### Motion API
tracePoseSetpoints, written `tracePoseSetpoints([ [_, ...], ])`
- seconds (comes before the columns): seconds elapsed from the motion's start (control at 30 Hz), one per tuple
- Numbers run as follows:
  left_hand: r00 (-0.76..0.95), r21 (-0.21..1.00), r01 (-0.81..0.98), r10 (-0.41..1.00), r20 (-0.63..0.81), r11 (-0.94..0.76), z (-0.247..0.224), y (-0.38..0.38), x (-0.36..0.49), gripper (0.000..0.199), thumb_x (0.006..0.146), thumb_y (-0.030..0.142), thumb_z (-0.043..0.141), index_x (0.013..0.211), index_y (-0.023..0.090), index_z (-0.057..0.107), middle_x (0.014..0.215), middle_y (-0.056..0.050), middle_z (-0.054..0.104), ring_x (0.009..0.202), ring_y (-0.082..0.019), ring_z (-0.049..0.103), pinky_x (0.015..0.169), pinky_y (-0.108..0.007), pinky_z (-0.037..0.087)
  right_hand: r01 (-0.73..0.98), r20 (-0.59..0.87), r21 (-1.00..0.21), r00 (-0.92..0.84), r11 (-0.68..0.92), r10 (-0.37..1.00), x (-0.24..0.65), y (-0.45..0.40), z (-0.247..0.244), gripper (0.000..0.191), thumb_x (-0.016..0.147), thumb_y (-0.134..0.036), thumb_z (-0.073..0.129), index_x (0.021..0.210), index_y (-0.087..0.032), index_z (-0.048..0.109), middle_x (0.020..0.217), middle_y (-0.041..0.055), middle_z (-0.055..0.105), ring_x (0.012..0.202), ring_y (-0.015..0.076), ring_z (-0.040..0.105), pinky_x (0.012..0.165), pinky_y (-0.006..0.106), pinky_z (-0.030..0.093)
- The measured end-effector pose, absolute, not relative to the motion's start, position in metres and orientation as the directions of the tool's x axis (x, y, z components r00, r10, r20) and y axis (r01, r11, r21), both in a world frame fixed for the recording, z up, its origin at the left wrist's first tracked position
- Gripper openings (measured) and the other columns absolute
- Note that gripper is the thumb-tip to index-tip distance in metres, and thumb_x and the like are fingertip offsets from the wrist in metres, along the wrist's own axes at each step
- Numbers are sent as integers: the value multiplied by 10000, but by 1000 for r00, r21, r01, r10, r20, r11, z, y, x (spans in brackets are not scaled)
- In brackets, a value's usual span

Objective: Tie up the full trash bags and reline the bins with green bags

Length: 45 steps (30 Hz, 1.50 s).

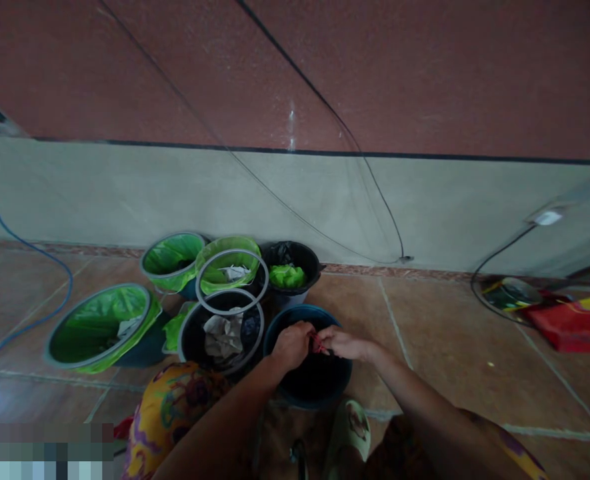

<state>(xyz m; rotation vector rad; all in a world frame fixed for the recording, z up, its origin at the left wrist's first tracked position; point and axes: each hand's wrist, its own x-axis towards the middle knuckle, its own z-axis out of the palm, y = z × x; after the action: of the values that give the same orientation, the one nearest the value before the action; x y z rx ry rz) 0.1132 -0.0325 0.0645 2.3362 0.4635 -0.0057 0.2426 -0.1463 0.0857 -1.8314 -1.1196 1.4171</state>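
My left hand (pixel 295 343) and my right hand (pixel 345 343) meet over the dark blue bucket (pixel 302 311). The fingers of both are closed on a small red, string-like piece (pixel 318 344) between them. I cannot make out exactly what it is, as the fingers cover part of it. The inside of the bucket is very dark, so its contents are hidden. Just left of it stands a bin lined with a black bag (pixel 251 327), holding crumpled paper (pixel 223 337). A loose grey ring (pixel 199 288) leans across its top.
Green-lined bins (pixel 147 337) stand at the left, and a black-lined bin (pixel 312 267) holds a green bag near the wall. A blue hose (pixel 67 293) crosses the left floor. Dark cables (pixel 385 200) hang along the wall. A red bag (pixel 569 327) lies at the right.
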Motion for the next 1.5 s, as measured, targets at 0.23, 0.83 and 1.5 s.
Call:
tracePoseSetpoints([
  [0.23,895,888,424,228,-382,-177,69,-23,116,152,682,200,483,646,167,627,737,-7,599,726,-140,540,729,-275,429,173,-533,-817,140,-550,835,246,-146,79,213,617,-110,453,642,-161,658,533,-30,500,526,83,423,505,195,313],
  [0.83,758,644,592,607,-239,-485,76,-5,104,294,734,89,585,997,132,708,1027,-92,716,976,-185,641,906,-282,457,508,-423,-645,384,-570,821,260,-154,76,346,778,-104,495,1075,-167,662,787,24,670,688,115,570,645,222,412],
  [1.5,909,901,246,407,-86,-358,118,-30,126,209,825,258,510,791,152,686,723,-7,676,689,-121,607,710,-228,495,630,-183,-671,370,-391,911,241,-142,92,229,830,-255,484,871,-172,693,817,62,701,743,172,626,677,273,446],
])
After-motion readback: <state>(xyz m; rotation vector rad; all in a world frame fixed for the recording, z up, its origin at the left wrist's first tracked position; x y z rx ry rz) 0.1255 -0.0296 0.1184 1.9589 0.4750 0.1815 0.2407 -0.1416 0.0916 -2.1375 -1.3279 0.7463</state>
